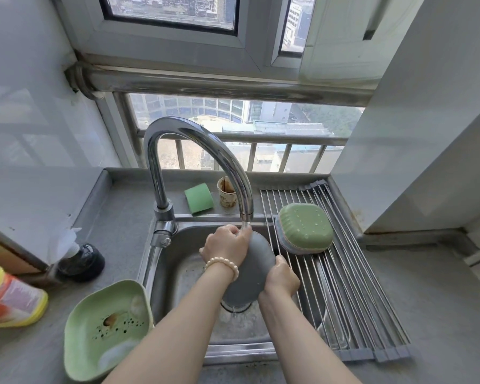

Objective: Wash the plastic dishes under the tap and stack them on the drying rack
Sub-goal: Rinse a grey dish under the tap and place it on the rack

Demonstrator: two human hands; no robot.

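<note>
Centrally, the steel sink [178,273] fills the lower middle of the frame, with the chrome tap [200,151] arching over it from upper left and water running from its spout. Right of centre, the wire drying rack [344,286] spans the sink's right part; stacked dishes lie upside down on its upper end, a green dish [305,227] on top. Lower left, a soiled green dish [106,328] sits on the counter, just beside the sink rim. Mid-frame, the grey dish [254,270] is held tilted on edge above the drain, its upper rim directly under the water stream. The left hand [226,243], pearl bracelet at the wrist, has fingers curled over the dish's upper left rim, fingertips at the stream. The right hand [281,275] grips the dish's right edge, fingers wrapped behind it and hidden. Behind the tap stand a green sponge [198,199] and a stained paper cup [227,195].
</note>
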